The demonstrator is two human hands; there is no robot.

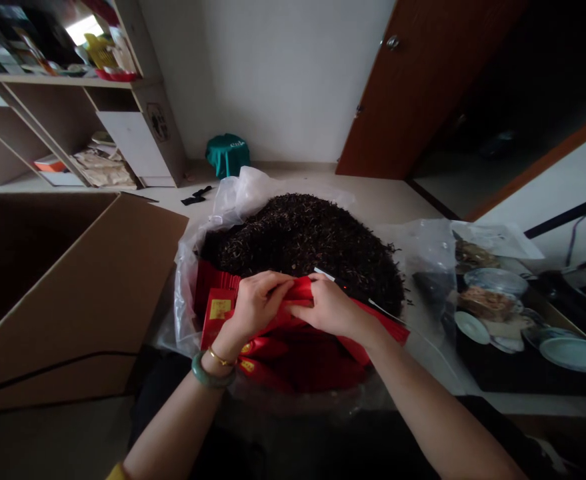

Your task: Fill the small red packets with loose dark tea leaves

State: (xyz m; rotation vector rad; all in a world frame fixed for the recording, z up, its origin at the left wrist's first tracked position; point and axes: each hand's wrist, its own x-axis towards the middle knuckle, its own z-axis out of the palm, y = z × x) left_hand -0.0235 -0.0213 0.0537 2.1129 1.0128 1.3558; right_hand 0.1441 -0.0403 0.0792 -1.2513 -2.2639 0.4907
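Far left, a large open brown cardboard box (137, 247) stands beside a crumpled translucent plastic bag (185, 287). Against the bag's left inner side sit upright flat red packets (215, 275), apparently grouped so that single ones lift out easily. A glossy red carton with a yellow label (214, 319) stands in front of them. Centrally, a heap of dark, dry, shredded leaf-like material (313, 233) lies in the bag, whose raised edge presumably limits scatter (some bits lie near the right edge).

The soft red foil-like pouch (301, 288) is held between both hands, over further red packaging and just in front of the heap; the two-sided grip probably steadies its pliable edge. The left hand (257, 303) comes in from lower left, knuckles up, fingers bent and close together, thumb and forefinger pinching the pouch. The right hand (330, 307) angles inward, wrist low, its thumb beneath and curled fingers above, pinching the other side. Its outer fingertips are partly hidden.
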